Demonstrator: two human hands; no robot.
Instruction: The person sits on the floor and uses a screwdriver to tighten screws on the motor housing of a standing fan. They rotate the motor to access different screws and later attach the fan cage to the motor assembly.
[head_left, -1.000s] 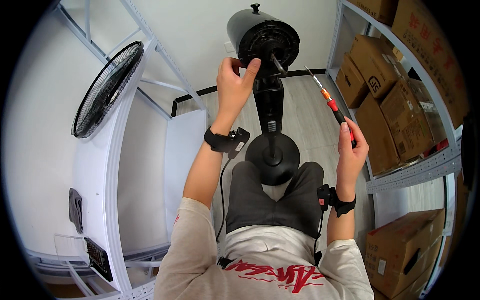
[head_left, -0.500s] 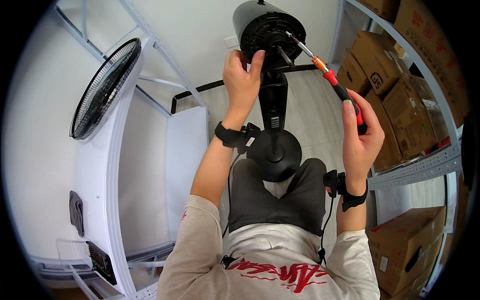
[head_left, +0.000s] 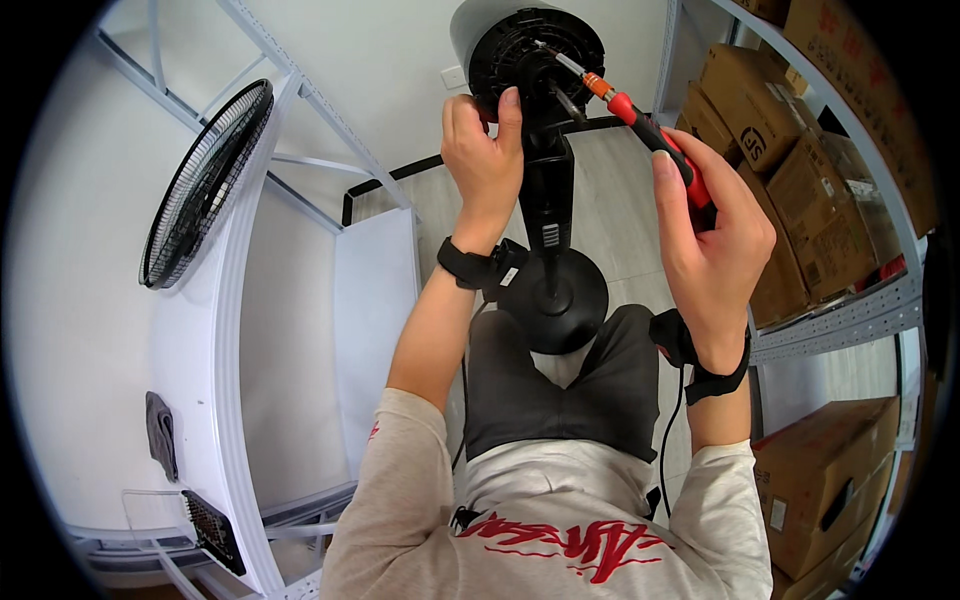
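Note:
A pedestal fan stands before me, its motor housing (head_left: 492, 50) grey outside with a black, ribbed front face and a bare metal shaft (head_left: 570, 106) sticking out. My left hand (head_left: 482, 165) grips the housing's lower left rim, thumb in front and fingers curled behind. In my right hand (head_left: 722, 240) is a screwdriver (head_left: 643, 122) with a red and black handle, an orange collar and a silver shank. Its tip meets or hovers just before the upper part of the front face; contact cannot be made out. Below are the black pole (head_left: 547, 190) and round base (head_left: 556, 322).
At left, a white shelf (head_left: 215, 370) carries a black wire fan grille (head_left: 205, 185), a grey cloth (head_left: 160, 435) and a black case of small bits (head_left: 212, 532). Cardboard boxes (head_left: 825, 215) fill the right-hand rack, with another box (head_left: 825, 480) lower down.
My right hand has moved up and left, carrying the screwdriver tip from the face's right side to its upper middle. My left hand keeps its hold on the housing.

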